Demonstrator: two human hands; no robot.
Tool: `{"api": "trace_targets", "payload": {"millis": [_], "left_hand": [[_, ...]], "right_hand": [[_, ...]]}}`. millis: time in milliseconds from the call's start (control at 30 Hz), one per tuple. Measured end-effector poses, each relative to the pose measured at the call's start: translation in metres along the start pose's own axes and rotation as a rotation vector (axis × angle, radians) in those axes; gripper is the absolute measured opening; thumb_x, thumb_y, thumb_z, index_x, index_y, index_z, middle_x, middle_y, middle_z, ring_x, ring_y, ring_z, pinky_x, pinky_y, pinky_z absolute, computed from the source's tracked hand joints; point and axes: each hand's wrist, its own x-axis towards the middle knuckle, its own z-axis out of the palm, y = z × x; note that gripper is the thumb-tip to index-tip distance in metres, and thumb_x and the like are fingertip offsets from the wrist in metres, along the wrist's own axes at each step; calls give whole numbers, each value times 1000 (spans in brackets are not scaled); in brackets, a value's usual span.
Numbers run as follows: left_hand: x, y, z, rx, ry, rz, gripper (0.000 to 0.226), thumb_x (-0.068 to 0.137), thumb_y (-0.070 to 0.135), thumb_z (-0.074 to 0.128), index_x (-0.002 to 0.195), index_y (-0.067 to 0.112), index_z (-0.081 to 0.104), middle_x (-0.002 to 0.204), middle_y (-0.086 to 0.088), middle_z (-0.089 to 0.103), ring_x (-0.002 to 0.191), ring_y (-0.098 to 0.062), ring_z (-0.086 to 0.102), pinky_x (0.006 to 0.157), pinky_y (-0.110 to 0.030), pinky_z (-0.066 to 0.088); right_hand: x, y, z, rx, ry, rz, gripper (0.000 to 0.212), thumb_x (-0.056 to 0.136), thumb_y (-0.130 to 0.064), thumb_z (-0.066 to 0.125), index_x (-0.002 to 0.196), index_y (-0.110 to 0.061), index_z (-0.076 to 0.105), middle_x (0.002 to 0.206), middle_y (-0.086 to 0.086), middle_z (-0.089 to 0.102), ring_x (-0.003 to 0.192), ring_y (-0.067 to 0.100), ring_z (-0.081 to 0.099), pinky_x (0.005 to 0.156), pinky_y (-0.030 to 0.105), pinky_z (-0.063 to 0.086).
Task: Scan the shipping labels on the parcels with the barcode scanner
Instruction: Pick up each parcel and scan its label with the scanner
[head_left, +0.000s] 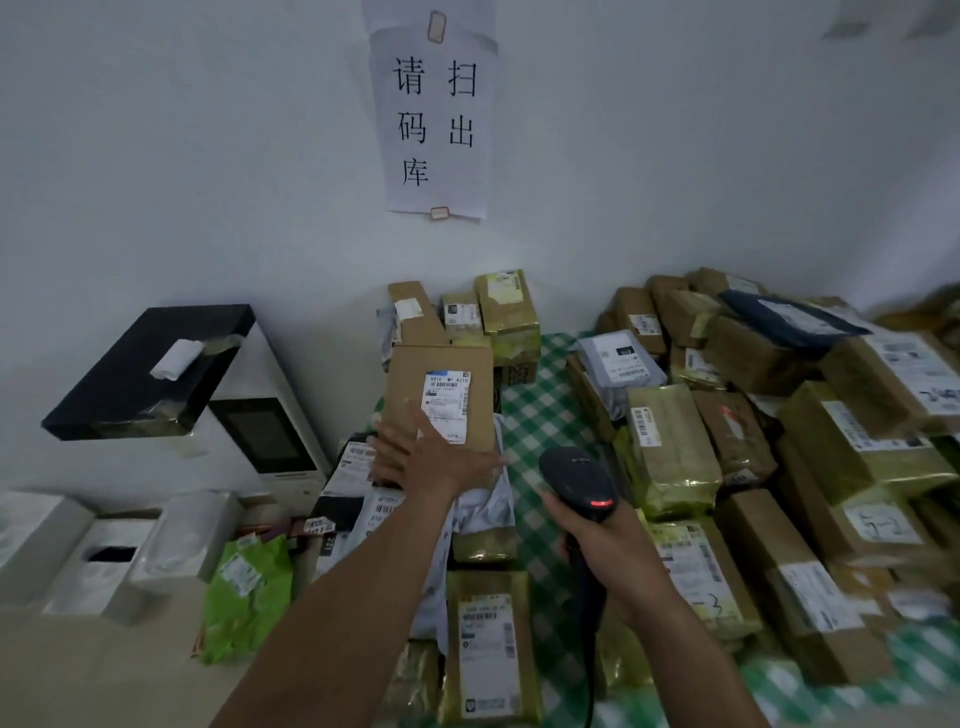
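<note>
Green-check cloth (543, 415) under pkgs (670, 447)

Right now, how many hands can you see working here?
2. The left hand lies spread open on the labelled cardboard box in the middle; the right hand grips the black barcode scanner above the green checked cloth.

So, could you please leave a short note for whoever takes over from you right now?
Left hand: open, fingers spread at the lower edge of the brown box, its label facing up.
Right hand: grips the barcode scanner, red light on, held right of the box.
Parcels: one pile around the box, a bigger heap to the right on the checked cloth.
Done: cannot tell which are scanned.
Left: scan the box's label, then the rest.
</note>
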Motion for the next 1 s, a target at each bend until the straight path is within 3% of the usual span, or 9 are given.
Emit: {"api": "trace_targets", "payload": {"millis": [133, 233, 367, 500, 567, 700, 800, 900, 1000], "left_hand": [[5, -8, -1, -55, -10, 2, 179, 32, 84, 86, 150, 32, -38, 159, -29, -35, 150, -44, -29, 120, -68, -7], [4, -10, 6, -8, 2, 79, 170, 40, 80, 87, 154, 34, -32, 161, -32, -28, 152, -49, -21, 118, -71, -7], [2, -7, 13, -9, 48, 157, 156, 50, 80, 84, 155, 37, -22, 158, -36, -29, 149, -51, -25, 115, -71, -13], [-12, -11, 9, -76, 83, 201, 148, 49, 76, 86, 153, 42, -14, 160, -32, -25, 151, -48, -20, 118, -68, -11], [-23, -10, 4, -90, 108, 206, 150, 46, 71, 90, 151, 45, -14, 162, -30, -21, 153, -46, -17, 119, -65, -10], [-57, -3, -13, -221, 44, 269, 157, 39, 60, 94, 151, 49, -16, 165, -19, -16, 154, -33, -17, 123, -60, -7], [-83, 0, -22, -316, 3, 331, 148, 36, 55, 90, 149, 53, -6, 164, -10, 1, 154, -29, -5, 124, -61, 3], [-97, -3, -23, -368, -14, 344, 141, 35, 63, 89, 145, 57, 1, 162, -6, 9, 153, -29, 5, 123, -61, 15], [-103, -3, -22, -375, -28, 326, 158, 28, 74, 89, 152, 53, -6, 166, -4, 5, 154, -26, 4, 124, -60, 14]], "right_hand": [[0, 4, 9, 35, 56, -17, 18, 82, -35, 86, 95, -26, 77, 66, -5, 72, 71, 18, 67, 71, 36, 51], [2, 5, 13, 30, 52, -19, 12, 84, -31, 85, 92, -25, 77, 64, -2, 68, 67, 19, 64, 68, 34, 48], [9, 6, 14, 3, 9, -11, 16, 85, -32, 83, 93, -20, 75, 63, 1, 65, 67, 21, 61, 67, 34, 46], [23, 6, 11, 8, 67, -39, 17, 85, -30, 84, 99, -32, 75, 84, -9, 78, 84, 13, 71, 78, 32, 54], [31, 5, 11, 42, 103, -45, 18, 86, -29, 84, 101, -32, 75, 88, -8, 79, 89, 16, 72, 84, 38, 57], [44, 3, 16, 135, 145, -56, 36, 84, -34, 85, 117, -29, 72, 101, -5, 79, 101, 20, 74, 95, 48, 59], [43, 0, 19, 246, 159, -109, 48, 83, -33, 86, 127, -30, 69, 115, -9, 77, 112, 15, 71, 103, 48, 55], [38, -1, 16, 311, 94, -175, 59, 77, -22, 90, 132, -24, 68, 122, -2, 76, 116, 19, 71, 104, 48, 54], [37, -2, 14, 311, 117, -193, 58, 71, -7, 91, 125, -16, 72, 115, 4, 78, 109, 25, 74, 100, 50, 56]]}}
